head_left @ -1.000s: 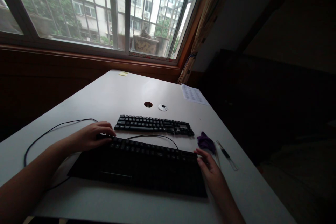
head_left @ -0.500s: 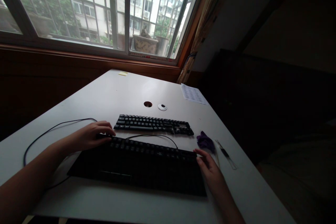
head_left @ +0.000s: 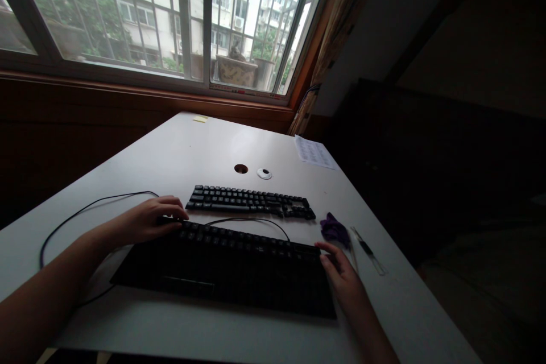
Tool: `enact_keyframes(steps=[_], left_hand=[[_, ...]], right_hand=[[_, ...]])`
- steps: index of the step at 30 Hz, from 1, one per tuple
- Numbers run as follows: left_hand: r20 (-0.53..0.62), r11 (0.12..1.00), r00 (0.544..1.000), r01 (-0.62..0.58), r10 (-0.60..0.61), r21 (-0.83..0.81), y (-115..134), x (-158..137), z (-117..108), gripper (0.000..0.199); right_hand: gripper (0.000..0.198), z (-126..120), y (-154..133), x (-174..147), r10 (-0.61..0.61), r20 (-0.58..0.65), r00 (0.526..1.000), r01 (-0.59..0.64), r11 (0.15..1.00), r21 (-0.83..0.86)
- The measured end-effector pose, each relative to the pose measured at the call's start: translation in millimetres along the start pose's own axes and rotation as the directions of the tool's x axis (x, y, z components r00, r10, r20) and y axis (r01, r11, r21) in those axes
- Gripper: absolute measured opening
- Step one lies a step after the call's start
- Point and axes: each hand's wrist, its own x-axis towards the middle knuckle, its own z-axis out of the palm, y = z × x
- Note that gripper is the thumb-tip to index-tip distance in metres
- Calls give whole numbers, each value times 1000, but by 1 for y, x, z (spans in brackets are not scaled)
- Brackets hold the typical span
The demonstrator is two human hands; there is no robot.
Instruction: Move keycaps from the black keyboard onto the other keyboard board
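A black keyboard (head_left: 222, 273) lies across the near part of the white table, its lower part too dark to make out. My left hand (head_left: 156, 219) grips the keyboard's far left corner between thumb and fingers. At the opposite end, my right hand (head_left: 339, 266) holds the right edge, thumb and forefinger on the corner. Just beyond the keyboard are black keycaps (head_left: 239, 200), laid out in rows like a keyboard. A thin black cable (head_left: 251, 219) loops between the two.
A purple cloth (head_left: 334, 230) and a thin tool with a wire loop (head_left: 367, 249) lie at the right. Farther back are a round cable hole (head_left: 241, 169), its white cover (head_left: 264, 173), a printed sheet (head_left: 314, 152) and a yellow note (head_left: 200, 119). More cable (head_left: 91, 203) curves on the left.
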Motion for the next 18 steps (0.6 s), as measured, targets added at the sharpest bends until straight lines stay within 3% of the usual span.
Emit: enact_keyframes(steps=[18], left_hand=[[-28,1000,999,-28,28,-2,1,1,0,22]], right_hand=[[46,-1,-4,-2,20,13,1000,-20,1000,-6]])
